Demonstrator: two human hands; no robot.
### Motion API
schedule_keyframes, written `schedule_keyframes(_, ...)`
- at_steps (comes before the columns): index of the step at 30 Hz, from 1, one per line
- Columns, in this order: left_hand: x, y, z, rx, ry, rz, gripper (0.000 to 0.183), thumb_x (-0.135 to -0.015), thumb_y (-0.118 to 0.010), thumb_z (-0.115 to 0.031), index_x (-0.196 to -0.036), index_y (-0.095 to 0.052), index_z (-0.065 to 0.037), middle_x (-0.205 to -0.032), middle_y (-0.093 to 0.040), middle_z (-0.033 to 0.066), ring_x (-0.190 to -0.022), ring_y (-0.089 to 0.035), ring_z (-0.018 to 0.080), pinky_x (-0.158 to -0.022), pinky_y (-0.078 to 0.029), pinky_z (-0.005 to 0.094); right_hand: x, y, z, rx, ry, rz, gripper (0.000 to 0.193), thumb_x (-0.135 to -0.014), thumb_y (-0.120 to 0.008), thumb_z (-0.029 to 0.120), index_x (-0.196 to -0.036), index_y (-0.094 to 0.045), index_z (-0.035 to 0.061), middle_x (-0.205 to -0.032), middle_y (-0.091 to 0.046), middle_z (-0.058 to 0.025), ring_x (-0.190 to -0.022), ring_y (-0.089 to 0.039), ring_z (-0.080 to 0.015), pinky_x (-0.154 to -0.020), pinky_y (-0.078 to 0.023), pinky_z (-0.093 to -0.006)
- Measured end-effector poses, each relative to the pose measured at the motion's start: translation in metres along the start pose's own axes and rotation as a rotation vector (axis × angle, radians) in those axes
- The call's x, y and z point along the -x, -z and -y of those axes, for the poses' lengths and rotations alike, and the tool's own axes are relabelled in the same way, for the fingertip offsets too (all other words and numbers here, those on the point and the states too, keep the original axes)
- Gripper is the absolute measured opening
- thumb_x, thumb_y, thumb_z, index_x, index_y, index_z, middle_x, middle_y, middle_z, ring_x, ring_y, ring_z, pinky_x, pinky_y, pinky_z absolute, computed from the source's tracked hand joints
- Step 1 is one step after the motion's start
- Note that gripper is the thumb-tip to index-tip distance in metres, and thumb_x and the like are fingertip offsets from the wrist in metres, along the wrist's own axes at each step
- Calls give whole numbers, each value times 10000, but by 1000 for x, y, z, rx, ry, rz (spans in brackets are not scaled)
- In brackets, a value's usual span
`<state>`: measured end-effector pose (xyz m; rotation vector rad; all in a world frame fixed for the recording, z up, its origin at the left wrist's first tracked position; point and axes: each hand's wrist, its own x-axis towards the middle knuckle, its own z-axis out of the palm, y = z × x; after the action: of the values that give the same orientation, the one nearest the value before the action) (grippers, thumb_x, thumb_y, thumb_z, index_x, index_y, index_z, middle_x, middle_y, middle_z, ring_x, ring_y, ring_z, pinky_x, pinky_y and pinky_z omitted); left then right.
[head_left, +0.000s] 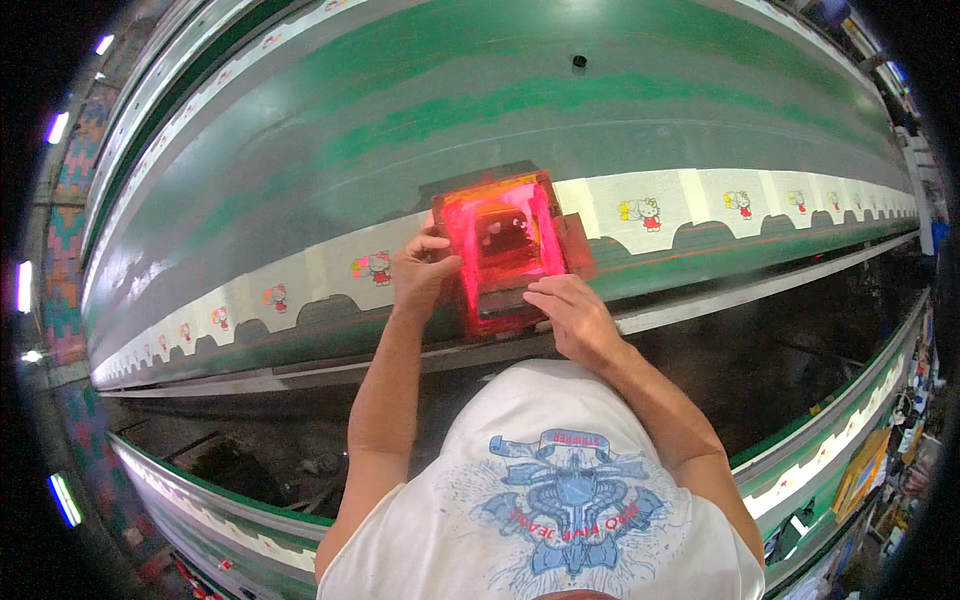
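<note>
A small screen-printing frame (556, 262), its inside wet with bright red-pink ink (464, 262), lies over a pale fabric strip (605, 195) on a long green table. My left hand (422, 270) grips the frame's left side, thumb toward the inner edge. At the frame's near end, my right hand (575, 312) is closed with its fingertips on the end of a dark flat squeegee (500, 302). Cartoon cat prints in red and yellow repeat along the strip on both sides of the frame. The strip beneath the frame is hidden.
The green table (400, 130) stretches across the view, with a pale rail (720, 297) along its near edge. A small black round object (579, 63) sits farther back on it. Behind me runs another table carrying printed strips (840, 450). Coloured floor tiles (68, 255) show at the far left.
</note>
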<state>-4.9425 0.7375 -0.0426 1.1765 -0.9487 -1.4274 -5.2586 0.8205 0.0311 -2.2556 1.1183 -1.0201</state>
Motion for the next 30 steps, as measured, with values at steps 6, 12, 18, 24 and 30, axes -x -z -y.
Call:
schedule_keyframes(6, 1, -3, 0, 51, 35, -22, 344, -828, -852, 210, -1055, -773, -37, -1616, -721, 150, -1388, -727, 226, -1140, -604, 404, -14, 3, 14, 120, -4, 129, 481, -865, -768, -53, -1335, -807, 36, -1323, -787, -163, -1263, -745, -404, -1095, -603, -540)
schedule_keyframes(12, -2, -1, 3, -10, 34, -3, 319, -830, -869, 176, -1044, -760, -35, -1606, -718, 181, -1382, -726, 229, -1145, -599, 407, -43, -4, 23, 335, 49, 310, 392, -901, -775, 94, -1289, -805, 49, -1204, -792, -154, -1166, -763, -381, -1066, -604, -530)
schedule_keyframes(18, -4, 1, 15, -32, -95, 19, 276, -851, -853, 151, -1049, -755, -14, -1618, -707, 199, -1365, -744, 240, -1150, -600, 410, -92, 17, -11, 269, -43, 535, 390, -873, -733, 2, -1255, -799, 38, -1212, -804, -187, -1228, -748, -420, -1083, -580, -548)
schedule_keyframes(24, -6, -2, 17, 2, -103, 16, 275, -868, -866, 153, -1056, -762, -19, -1515, -759, 134, -1305, -756, 209, -1123, -601, 372, -137, -5, -60, 302, -9, 363, 410, -914, -700, -29, -1303, -804, 42, -1245, -806, -204, -1245, -737, -434, -1131, -567, -558)
schedule_keyframes(30, -3, -5, 13, -68, -175, 36, 285, -878, -839, 171, -1067, -752, -23, -1641, -683, 184, -1394, -728, 237, -1163, -582, 377, -124, -18, -65, 322, -31, 281, 519, -880, -742, -18, -1383, -822, 81, -1331, -801, -168, -1278, -726, -399, -1173, -550, -553)
